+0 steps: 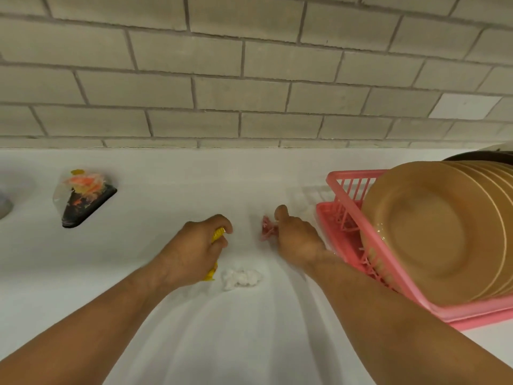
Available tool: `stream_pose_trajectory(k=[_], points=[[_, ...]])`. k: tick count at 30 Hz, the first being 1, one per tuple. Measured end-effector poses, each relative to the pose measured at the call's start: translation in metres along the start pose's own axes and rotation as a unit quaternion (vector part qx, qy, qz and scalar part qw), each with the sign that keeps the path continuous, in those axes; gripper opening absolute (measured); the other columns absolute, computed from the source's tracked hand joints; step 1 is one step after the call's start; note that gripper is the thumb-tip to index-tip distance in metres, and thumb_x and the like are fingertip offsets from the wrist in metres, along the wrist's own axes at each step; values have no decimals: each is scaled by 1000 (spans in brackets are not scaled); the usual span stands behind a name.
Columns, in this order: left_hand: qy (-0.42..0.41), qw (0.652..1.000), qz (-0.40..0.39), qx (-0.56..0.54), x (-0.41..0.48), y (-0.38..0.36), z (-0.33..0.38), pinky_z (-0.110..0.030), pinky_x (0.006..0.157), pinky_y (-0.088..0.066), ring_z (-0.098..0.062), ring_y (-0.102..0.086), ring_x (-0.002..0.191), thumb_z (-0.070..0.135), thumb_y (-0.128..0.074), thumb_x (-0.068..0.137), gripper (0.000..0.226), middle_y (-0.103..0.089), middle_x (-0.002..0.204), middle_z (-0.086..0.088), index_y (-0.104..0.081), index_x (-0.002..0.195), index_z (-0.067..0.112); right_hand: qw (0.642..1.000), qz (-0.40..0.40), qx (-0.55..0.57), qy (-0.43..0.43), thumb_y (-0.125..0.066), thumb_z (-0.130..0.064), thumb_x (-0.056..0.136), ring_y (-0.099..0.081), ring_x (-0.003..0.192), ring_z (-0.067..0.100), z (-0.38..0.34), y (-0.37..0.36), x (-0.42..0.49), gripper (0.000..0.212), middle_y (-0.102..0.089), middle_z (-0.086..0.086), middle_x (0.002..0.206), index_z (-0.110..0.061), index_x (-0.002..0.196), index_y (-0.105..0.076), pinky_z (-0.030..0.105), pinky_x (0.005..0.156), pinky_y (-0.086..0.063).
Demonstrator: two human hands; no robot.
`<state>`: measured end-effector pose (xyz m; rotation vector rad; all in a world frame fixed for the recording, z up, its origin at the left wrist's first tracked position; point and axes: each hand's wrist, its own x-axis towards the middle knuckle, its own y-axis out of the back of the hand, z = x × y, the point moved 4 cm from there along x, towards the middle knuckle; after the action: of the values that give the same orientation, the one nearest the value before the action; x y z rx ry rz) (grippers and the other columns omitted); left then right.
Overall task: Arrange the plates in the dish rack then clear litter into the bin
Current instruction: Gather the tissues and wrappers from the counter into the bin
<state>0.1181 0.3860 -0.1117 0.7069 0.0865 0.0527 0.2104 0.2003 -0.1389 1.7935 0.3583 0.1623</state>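
Left hand [191,254] curled round yellow wrapper [218,233] at centre, right hand [297,237] pinched red wrapper [267,228] beside it, tissue [241,277] lay just below, plates [433,232] stood in rack [358,173] at right.

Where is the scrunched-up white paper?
Head view: the scrunched-up white paper lies on the white counter, just right of the left hand gripping a yellow wrapper.

You've got a white countertop [194,343] in front of you. Far left on it sits a black triangular takeaway box [83,198] with a clear lid. A crumpled white tissue [241,277] lies at centre, and the low end of a yellow wrapper [210,273] touches down just left of it. Beyond is a crumpled red wrapper [267,228]. On the right stands the pink dish rack [344,195] on its tray.
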Motion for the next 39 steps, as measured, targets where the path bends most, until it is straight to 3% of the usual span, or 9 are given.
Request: stream_pose_trajectory(k=[4,12,17,20,24,29,32,35,39], points=[[-32,992,-29,118,-7,-21,5,-28,67,-54,-18,-63,68,32,-53,95,18,-60,82,2,-61,112,33,1000,-11,12,2,-41,-26,95,-63,89,30,4,6,-19,35,-66,9,103,-22,129,-44,39,77,-53],[14,957,-73,279,-21,-55,2,-31,88,-43,-23,-54,116,76,-48,77,71,-54,126,5,-41,138,39,991,50,67,-105,-47,-52,85,-61,75,22,19,-17,-68,36,-64,-1,78,-19,78,-58,33,67,-51],[11,954,-38,299,-23,-57,3,-32,83,-44,-26,-55,107,72,-44,83,61,-44,121,1,-49,131,35,997,59,13,-52,-46,-35,93,-33,126,23,17,-32,-82,29,-43,0,130,-16,92,-68,52,111,-22],[0,954,-38,297,-24,-56,3,-32,88,-45,-27,-54,110,69,-45,85,60,-37,130,3,-47,133,34,996,72,52,-17,-45,-24,96,-25,140,25,16,-34,-85,27,-30,5,152,-7,104,-64,37,115,-24],[-17,941,-74,328,-23,-64,2,-33,87,-46,-29,-55,110,60,-41,91,54,-37,135,2,-39,139,35,993,80,79,-39,-40,-13,95,-52,87,22,16,-19,-92,7,-54,4,98,-14,90,-43,27,68,-36],[-53,921,-61,381,-19,-72,0,-32,74,-47,-30,-60,97,26,-39,97,37,-46,120,-1,-40,134,33,986,67,145,-41,-37,-18,98,-56,71,15,22,-6,-93,36,-57,-1,80,-31,131,-31,27,53,-38],[-44,929,-63,361,-17,-70,-2,-32,75,-47,-28,-58,95,22,-39,95,34,-46,115,-1,-47,127,29,986,102,127,-40,-43,-40,98,-57,67,17,19,2,-104,23,-59,-5,70,-22,94,-57,31,59,-45],[-45,946,-28,320,-22,-66,-2,-30,70,-41,-24,-52,84,35,-39,93,28,-42,101,1,-53,113,23,969,144,192,-65,-49,-52,91,-42,50,14,23,6,-121,51,-42,-7,48,-16,55,-42,29,50,-35],[-44,957,24,284,-32,-65,9,-30,69,-41,-22,-49,80,54,-47,89,35,-43,96,3,-55,102,23,926,197,318,-42,-41,-44,86,-28,47,13,30,15,-145,48,-25,-8,45,-19,47,-29,34,48,-29]])
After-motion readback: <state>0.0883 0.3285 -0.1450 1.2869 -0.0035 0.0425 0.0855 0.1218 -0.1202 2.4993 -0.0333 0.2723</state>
